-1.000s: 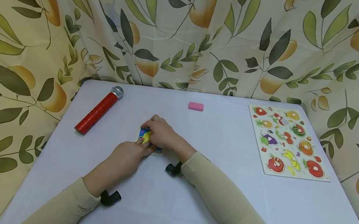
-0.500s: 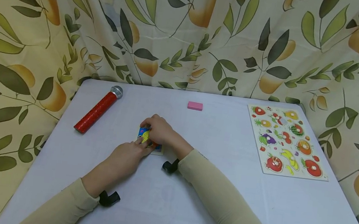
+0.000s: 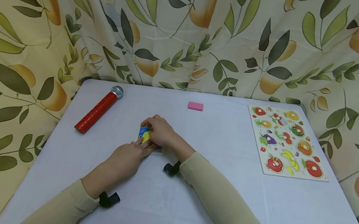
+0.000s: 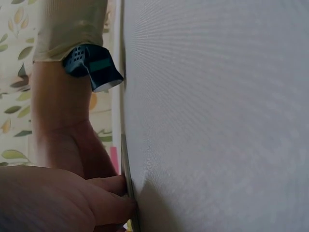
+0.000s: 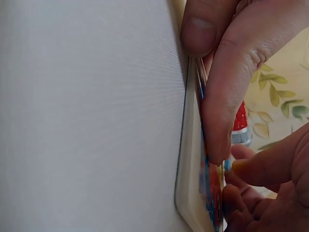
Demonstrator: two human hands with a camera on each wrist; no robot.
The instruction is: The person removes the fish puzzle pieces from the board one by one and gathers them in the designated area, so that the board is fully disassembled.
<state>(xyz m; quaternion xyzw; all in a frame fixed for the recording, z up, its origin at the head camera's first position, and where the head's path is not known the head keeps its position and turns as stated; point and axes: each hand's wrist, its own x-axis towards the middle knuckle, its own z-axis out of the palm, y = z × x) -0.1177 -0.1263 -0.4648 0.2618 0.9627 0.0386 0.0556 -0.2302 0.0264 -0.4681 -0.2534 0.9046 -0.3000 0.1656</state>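
Note:
A small flat picture puzzle [image 3: 145,136] with a blue and yellow picture lies on the white-covered table, largely hidden by both hands. In the right wrist view its pale rim [image 5: 189,188] sits on the cloth. My left hand [image 3: 126,159] presses on the near side with extended fingers; its thumb is at the rim in the right wrist view. From the right and far side, my right hand [image 3: 160,130] reaches over with curled fingers. Its thumb and fingertips [image 5: 244,169] pinch at the coloured layer of the puzzle.
A red microphone [image 3: 96,113] with a silver head lies at the left. A pink block [image 3: 195,106] is near the far edge. At the right lies a fruit picture board [image 3: 290,143]. Black wrist cameras [image 3: 109,199] hang under both cuffs. A leaf-patterned curtain [image 3: 188,35] stands behind.
The left fingers have shifted slightly on the puzzle. Otherwise both hands stay over it in nearly the same place, and the other things have not moved.

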